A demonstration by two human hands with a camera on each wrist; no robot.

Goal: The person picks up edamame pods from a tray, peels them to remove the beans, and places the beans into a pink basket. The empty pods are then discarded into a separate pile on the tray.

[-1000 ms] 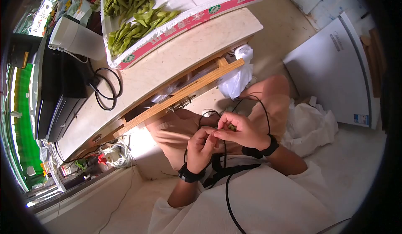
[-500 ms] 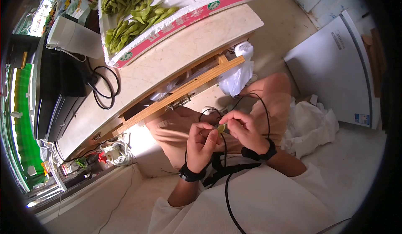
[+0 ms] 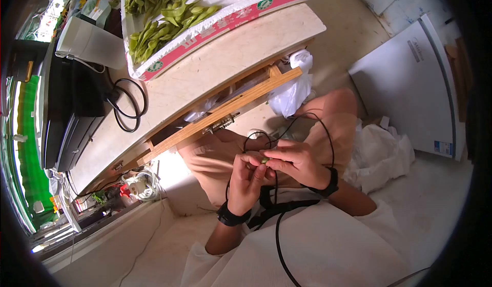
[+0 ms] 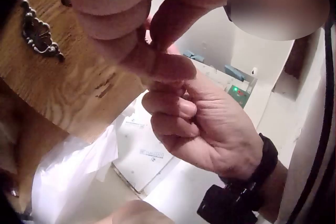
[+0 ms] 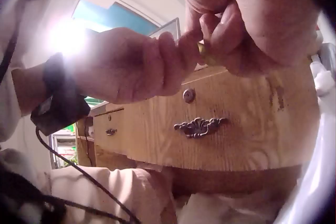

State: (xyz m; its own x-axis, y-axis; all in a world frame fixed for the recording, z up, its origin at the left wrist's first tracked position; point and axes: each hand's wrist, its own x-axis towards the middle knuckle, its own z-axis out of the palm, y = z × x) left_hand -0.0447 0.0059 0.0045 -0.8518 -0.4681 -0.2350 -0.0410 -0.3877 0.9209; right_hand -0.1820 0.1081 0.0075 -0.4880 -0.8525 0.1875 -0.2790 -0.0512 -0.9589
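Note:
Both hands meet over my lap and pinch one small green edamame pod between their fingertips. My left hand holds it from below with curled fingers; my right hand grips it from the right. In the right wrist view a sliver of the pod shows between the fingers. In the left wrist view the pod is hidden by the left hand and right hand. A white foam box on the counter holds a heap of edamame pods.
A pale counter with an open wooden drawer stands ahead of my knees. White plastic bags lie on the floor at right, beside a white board. A black device and cable sit on the counter's left.
The hands have closed together again around the pod, which showed more between the fingers half a second ago. The right hand has shifted slightly left over the left fingertips.

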